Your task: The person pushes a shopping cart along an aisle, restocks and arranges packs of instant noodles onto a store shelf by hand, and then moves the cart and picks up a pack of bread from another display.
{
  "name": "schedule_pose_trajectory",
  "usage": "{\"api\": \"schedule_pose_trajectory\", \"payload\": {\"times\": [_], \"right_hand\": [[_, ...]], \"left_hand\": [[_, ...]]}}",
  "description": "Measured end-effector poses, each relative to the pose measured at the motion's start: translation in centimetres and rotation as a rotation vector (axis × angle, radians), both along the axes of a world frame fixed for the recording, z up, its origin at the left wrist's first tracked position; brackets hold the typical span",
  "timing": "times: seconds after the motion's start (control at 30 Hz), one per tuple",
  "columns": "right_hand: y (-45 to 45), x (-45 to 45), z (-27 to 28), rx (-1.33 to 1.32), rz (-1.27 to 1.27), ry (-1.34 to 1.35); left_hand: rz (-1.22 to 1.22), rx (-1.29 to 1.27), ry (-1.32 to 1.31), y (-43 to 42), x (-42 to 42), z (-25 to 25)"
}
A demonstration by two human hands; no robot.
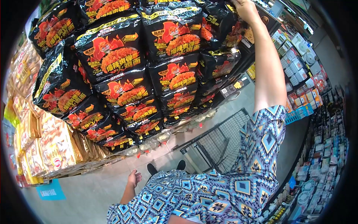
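Stretched up to the top right, my right hand has its fingers closed at the upper edge of a black instant noodle pack; the fingertips are partly cut off by the frame. That pack stands at the right end of a tall stack of matching noodle packs, black with orange noodle pictures and a red cartoon figure. Down by my side hangs my left hand, fingers apart and holding nothing, below the stack and near my patterned shirt.
A wire shopping cart stands on the floor to my right. Gold snack packages are piled at left, above a blue floor sign. Shelves of household goods line the far right. My shoes show below the stack.
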State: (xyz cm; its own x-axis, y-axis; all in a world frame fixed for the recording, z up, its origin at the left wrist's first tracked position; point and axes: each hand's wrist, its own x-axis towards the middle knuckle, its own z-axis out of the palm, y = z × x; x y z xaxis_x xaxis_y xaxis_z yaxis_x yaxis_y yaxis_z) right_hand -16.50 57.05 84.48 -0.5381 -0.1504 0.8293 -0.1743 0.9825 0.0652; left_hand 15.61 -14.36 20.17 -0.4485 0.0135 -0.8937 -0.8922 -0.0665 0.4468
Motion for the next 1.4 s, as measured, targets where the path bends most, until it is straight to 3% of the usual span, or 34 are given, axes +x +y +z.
{"api": "schedule_pose_trajectory", "payload": {"times": [0.23,0.9,0.97,1.03,1.1,1.23,1.3,1.4], "right_hand": [[-0.6,-1.9,-2.6,0.010,0.043,0.146],[0.1,-2.3,-3.8,0.111,-0.001,0.104],[-0.5,-3.0,-4.8,-0.117,0.053,0.122],[-0.4,-3.6,-4.8,-0.070,0.052,0.173],[-0.4,-3.5,-4.1,0.158,-0.098,0.115],[-0.9,-4.6,-4.8,0.050,-0.047,0.211],[-2.7,-4.1,-5.3,-0.069,-0.197,0.180],[-3.7,-4.0,-5.1,-0.068,-0.216,0.142]], "left_hand": [[-0.016,0.012,-0.016,-0.5,1.1,-1.3],[-0.035,-0.016,0.002,-1.6,1.7,-1.2],[-0.034,-0.024,-0.007,-1.4,1.9,-1.2],[-0.043,-0.031,-0.023,-1.4,1.9,-0.9],[-0.047,-0.037,-0.015,-1.5,1.9,-0.9],[-0.042,-0.026,0.015,-1.5,1.8,-0.9],[-0.035,-0.031,0.009,-1.5,2.1,-0.6],[-0.024,-0.028,0.006,-1.5,2.5,-0.8]]}}
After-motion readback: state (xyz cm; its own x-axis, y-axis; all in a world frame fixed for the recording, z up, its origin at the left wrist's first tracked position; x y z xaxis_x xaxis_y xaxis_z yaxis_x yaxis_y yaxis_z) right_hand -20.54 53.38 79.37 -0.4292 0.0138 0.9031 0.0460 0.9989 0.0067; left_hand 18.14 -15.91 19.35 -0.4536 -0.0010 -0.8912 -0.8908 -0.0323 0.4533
